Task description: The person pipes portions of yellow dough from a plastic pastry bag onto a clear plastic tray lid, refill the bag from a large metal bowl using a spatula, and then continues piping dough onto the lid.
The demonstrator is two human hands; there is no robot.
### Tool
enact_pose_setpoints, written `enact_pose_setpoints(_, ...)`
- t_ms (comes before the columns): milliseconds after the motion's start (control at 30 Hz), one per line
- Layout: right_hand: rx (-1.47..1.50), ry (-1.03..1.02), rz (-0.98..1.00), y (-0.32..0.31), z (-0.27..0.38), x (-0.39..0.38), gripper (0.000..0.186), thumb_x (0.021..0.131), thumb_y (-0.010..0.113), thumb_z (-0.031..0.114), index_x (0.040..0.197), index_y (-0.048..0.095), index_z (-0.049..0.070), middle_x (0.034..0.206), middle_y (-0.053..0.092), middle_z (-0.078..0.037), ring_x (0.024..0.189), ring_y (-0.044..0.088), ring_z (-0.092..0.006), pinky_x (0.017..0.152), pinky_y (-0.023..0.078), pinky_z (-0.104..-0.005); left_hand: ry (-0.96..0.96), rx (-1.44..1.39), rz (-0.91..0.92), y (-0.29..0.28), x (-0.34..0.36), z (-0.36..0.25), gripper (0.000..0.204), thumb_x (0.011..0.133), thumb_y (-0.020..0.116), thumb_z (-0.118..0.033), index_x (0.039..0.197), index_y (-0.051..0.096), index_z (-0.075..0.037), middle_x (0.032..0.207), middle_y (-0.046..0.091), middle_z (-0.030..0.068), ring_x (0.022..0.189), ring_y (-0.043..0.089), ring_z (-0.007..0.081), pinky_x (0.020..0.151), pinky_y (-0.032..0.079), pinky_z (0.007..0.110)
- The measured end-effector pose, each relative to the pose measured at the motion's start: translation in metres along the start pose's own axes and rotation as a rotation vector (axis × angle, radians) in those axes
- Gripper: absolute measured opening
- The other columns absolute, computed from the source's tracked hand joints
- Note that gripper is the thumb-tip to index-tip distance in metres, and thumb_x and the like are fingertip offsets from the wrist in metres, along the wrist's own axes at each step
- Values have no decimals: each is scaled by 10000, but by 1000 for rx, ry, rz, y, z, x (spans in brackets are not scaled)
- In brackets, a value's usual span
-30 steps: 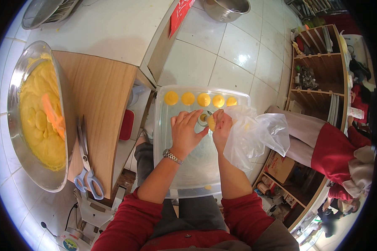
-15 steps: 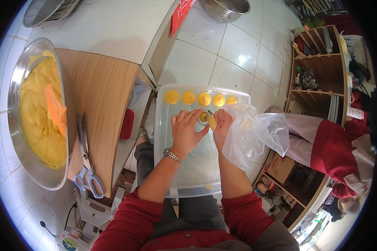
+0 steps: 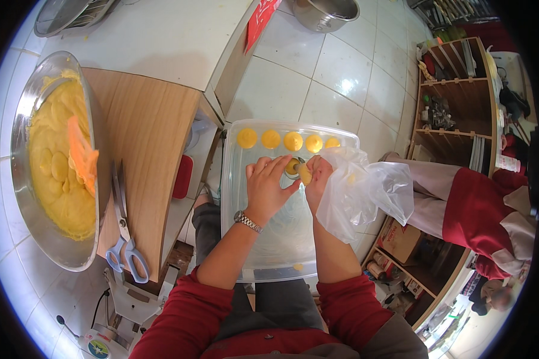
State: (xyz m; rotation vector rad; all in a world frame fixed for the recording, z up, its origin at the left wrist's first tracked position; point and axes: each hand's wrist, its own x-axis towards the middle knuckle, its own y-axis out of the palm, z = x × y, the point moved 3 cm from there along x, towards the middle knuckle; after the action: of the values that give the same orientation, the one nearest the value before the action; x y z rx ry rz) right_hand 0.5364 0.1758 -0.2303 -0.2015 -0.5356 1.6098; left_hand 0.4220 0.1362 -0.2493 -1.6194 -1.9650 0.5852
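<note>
On a translucent plastic tray [image 3: 269,239], a row of five yellow batter discs [image 3: 293,141] runs along the far end. Below the row, my left hand [image 3: 265,188] curls its thumb and fingertips round a small ring mould [image 3: 288,175], which has yellow batter inside. My right hand [image 3: 315,185] grips the narrow end of a clear plastic piping bag [image 3: 359,194] with batter in it, its tip at the ring. The bag's loose top spreads off to the right. A metal watch is on my left wrist.
Left, a steel bowl [image 3: 21,143] of batter with an orange spatula [image 3: 82,155] and scissors [image 3: 135,260] rest on a wooden counter [image 3: 144,119]. A steel pot [image 3: 323,15] stands on the tiled floor. At right are wooden shelves [image 3: 452,102] and a co-worker in red and beige [image 3: 467,209].
The yellow batter in the ring shows larger than a second ago. My hands have stayed nearly in place. The co-worker at right has shifted slightly.
</note>
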Motion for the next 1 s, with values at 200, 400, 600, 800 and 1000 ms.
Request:
enact_pose_setpoints(200,248,164,-233,-3,13,6,340,831,438,59,549,252,91,494,284,-16,473,295,-147,484,292,-274,6,2,-7,-1,0,0,549,562,779,-209,1072,592,-129,1006,615,-25,870,499,155,772,307,306)
enact_pose_setpoints(400,1179,558,-858,-40,20,17,409,865,417,212,537,181,151,464,172,24,421,185,-102,442,252,-246,-11,-111,-35,-12,0,-12,523,604,777,-218,1074,583,-91,1019,611,12,922,513,172,825,332,319)
enact_pose_setpoints(600,1268,506,-877,-66,25,16,428,871,412,209,507,191,170,429,161,34,388,158,-92,415,239,-231,-137,-141,-143,-26,-14,2,517,621,765,-127,1090,559,-51,1027,592,89,903,527,231,754,438,324)
enact_pose_setpoints(800,1236,465,-837,-73,27,12,450,881,411,216,495,185,167,420,168,31,382,156,-91,411,233,-231,-173,-65,-133,-24,-15,8,500,635,758,-126,1087,560,-47,956,593,83,822,514,227,725,445,309)
enact_pose_setpoints(1000,1173,438,-624,-73,43,1,436,881,420,209,500,213,162,413,190,35,374,184,-84,418,258,-231,-212,-92,-110,-33,-19,-2,690,633,765,-194,1218,436,-31,1138,528,126,1006,484,287,864,376,363)
